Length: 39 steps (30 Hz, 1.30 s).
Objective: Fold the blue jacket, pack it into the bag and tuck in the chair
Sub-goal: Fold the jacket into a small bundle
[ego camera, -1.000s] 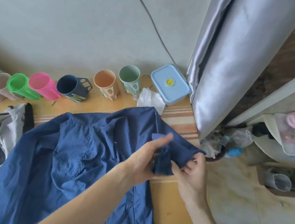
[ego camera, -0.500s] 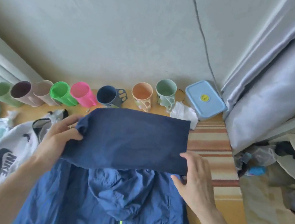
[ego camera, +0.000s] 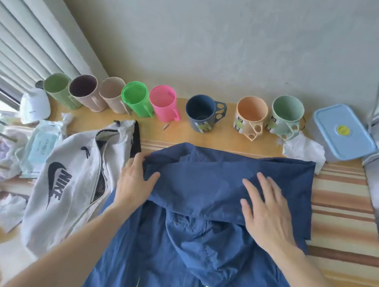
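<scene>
Head view, and the blue jacket [ego camera: 201,259] is spread across the middle of the tabletop [ego camera: 356,198], its far part folded back toward the near edge. Left hand [ego camera: 134,181] pinches the fold's left corner, thumb over cloth. Right hand [ego camera: 269,213] lies flat and open, fingers spread, pressing on the fold's right side. Grey bag [ego camera: 67,185] sits just beside the jacket, toward the left edge. Cups [ego camera: 162,104] line the far edge.
</scene>
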Motion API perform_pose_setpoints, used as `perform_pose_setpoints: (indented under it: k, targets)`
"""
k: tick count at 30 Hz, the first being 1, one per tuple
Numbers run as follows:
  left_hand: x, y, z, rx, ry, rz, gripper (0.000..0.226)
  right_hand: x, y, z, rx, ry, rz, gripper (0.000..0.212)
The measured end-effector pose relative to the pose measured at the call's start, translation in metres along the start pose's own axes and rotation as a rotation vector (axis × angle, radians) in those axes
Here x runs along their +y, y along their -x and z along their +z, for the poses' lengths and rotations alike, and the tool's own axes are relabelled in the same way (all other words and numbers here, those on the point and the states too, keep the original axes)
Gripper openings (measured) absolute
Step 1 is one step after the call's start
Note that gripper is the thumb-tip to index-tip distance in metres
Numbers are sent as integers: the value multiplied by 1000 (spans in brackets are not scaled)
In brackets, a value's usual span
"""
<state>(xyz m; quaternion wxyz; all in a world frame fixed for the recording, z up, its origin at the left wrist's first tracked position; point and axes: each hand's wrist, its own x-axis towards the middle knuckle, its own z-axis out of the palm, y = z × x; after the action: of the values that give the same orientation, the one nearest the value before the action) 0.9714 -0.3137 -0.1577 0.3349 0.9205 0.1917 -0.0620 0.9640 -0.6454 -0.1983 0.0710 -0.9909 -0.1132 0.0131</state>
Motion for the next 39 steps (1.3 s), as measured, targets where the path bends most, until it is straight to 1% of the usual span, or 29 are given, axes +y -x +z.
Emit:
perform_pose_setpoints:
  k: [1,3,4,5,6,7,8,9,10,11,12,13,14,17,18,19,20,22,23,27,29,31,33,34,36,38,39]
  targets:
    - [-1,12,-7,27,-46,19,52,-16,-4,3,-121,13,-45,56]
    - [-13,40,-23,98,-201,-5,56,-40,-12,12,-367,65,1,67]
    - [-22,54,-32,116,-273,-57,62,-53,-14,11,-399,63,46,68]
    - [-35,67,-39,114,-330,-115,68,-67,-14,8,-343,29,59,66]
    - [-50,79,-43,91,-370,-167,72,-87,-11,2,-249,-45,37,60]
    - [-63,88,-46,57,-390,-202,73,-109,-3,-3,-162,-145,-1,52]
    - [-75,94,-48,24,-388,-233,70,-134,9,-4,-133,-280,-31,46]
    - [-84,98,-49,2,-360,-266,62,-161,22,-7,-215,-448,-22,43]
    - [-91,98,-50,-5,-304,-301,50,-187,35,-10,-370,-601,49,46]
    - [-94,96,-52,1,-232,-335,37,-212,48,-11,-556,-737,147,51]
    - [-96,93,-54,7,-154,-368,25,-232,60,-8,-704,-847,252,54]
    - [-97,90,-57,11,-75,-398,18,-248,69,-5,-789,-934,344,54]
    - [-99,86,-60,14,-1,-429,15,-261,78,0,-824,-996,424,50]
    - [-107,76,-76,25,210,-511,15,-287,92,3,-803,-1150,577,28]
    - [-113,71,-82,20,281,-536,18,-294,94,4,-808,-1192,582,20]
    - [-116,68,-87,6,351,-562,22,-300,95,1,-823,-1223,560,18]
    - [-119,64,-92,-14,437,-594,25,-305,94,-5,-840,-1241,522,26]
    - [-120,57,-99,-63,614,-678,26,-316,91,-16,-857,-1206,468,52]
    - [-117,56,-102,-82,659,-703,25,-320,89,-22,-842,-1216,468,56]
    - [-108,53,-110,-104,698,-709,26,-330,84,-30,-805,-1324,532,42]
    - [-104,51,-114,-108,691,-724,28,-333,85,-34,-822,-1333,528,34]
    - [-103,49,-117,-119,672,-754,30,-333,88,-44,-893,-1328,542,38]
    - [-102,45,-122,-132,696,-769,27,-328,80,-60,-915,-1359,509,42]
    - [-101,42,-123,-134,730,-781,28,-322,71,-68,-890,-1391,464,41]
    - [-96,37,-124,-172,829,-811,34,-301,45,-84,-777,-1429,382,44]
    - [-78,36,-123,-181,927,-801,21,-268,14,-100,-692,-1351,347,50]
    - [-70,36,-121,-183,926,-782,14,-248,-2,-107,-676,-1269,325,46]
